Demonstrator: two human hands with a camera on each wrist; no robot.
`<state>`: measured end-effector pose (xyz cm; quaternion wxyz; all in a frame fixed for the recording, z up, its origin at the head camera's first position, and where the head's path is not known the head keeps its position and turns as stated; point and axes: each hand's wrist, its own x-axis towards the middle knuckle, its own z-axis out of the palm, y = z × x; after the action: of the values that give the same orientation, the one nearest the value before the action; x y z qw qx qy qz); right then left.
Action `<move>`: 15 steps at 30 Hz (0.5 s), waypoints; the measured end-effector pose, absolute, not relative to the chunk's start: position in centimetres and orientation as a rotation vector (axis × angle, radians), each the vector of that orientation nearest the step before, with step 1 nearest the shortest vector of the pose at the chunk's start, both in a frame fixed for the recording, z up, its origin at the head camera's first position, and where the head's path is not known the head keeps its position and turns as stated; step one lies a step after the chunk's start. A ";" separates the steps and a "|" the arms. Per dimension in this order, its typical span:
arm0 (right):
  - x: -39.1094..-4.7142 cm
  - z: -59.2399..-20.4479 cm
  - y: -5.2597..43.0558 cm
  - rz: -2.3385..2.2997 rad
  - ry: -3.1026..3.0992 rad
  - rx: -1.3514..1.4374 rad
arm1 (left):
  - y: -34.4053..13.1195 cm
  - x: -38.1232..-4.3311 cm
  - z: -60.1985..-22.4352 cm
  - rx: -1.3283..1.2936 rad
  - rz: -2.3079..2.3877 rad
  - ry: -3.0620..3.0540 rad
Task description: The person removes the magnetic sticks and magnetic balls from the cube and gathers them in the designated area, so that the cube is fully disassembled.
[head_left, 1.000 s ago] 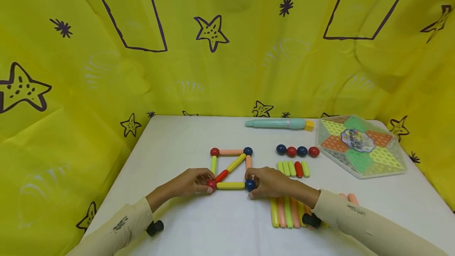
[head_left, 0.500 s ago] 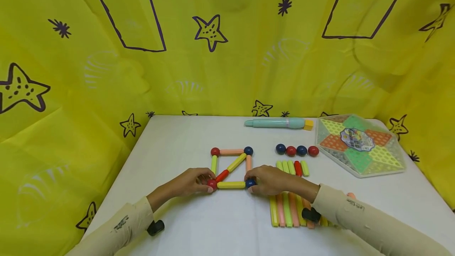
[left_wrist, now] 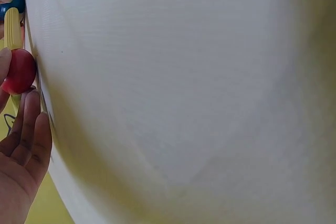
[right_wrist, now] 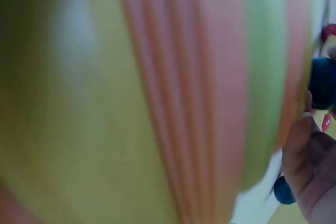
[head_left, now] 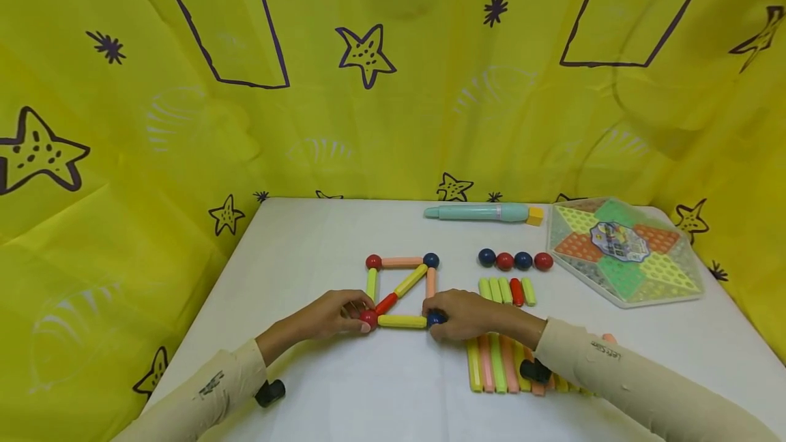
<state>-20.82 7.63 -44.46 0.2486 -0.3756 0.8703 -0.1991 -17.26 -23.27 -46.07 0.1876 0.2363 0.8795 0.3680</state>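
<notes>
A square of sticks and balls lies on the white table. My left hand [head_left: 331, 312] pinches the red ball [head_left: 368, 320] at its near left corner, also seen as a red ball [left_wrist: 21, 72] in the left wrist view. At the near right corner my right hand [head_left: 462, 312] grips a blue ball [head_left: 437, 319], partly covered by the fingers. A yellow stick [head_left: 402, 321] runs between these balls. The diagonal joins a short red stick [head_left: 386, 303] and a yellow stick [head_left: 411, 280]. Another red ball [head_left: 373, 262] and blue ball [head_left: 431, 260] form the far corners.
Loose red and blue balls [head_left: 505, 261] stand in a row at right, above several short sticks [head_left: 495, 290]. Long sticks [head_left: 488, 367] lie under the right forearm. Behind are a teal pen-shaped object [head_left: 479, 213], a yellow cube [head_left: 535, 216] and a hexagonal board [head_left: 626, 251].
My right hand's fingers have come further over the near blue ball, hiding more of it. My left hand keeps its hold on the red ball.
</notes>
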 end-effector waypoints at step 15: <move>-21.1 -44.1 7.5 -0.519 2.340 -0.967 | -23.4 -17.4 -46.3 0.680 1.026 2.478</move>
<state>-21.07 7.48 -44.13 0.2749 -0.3599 0.8704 -0.1932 -17.43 -23.43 -46.35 0.1863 0.2414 0.8800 0.3642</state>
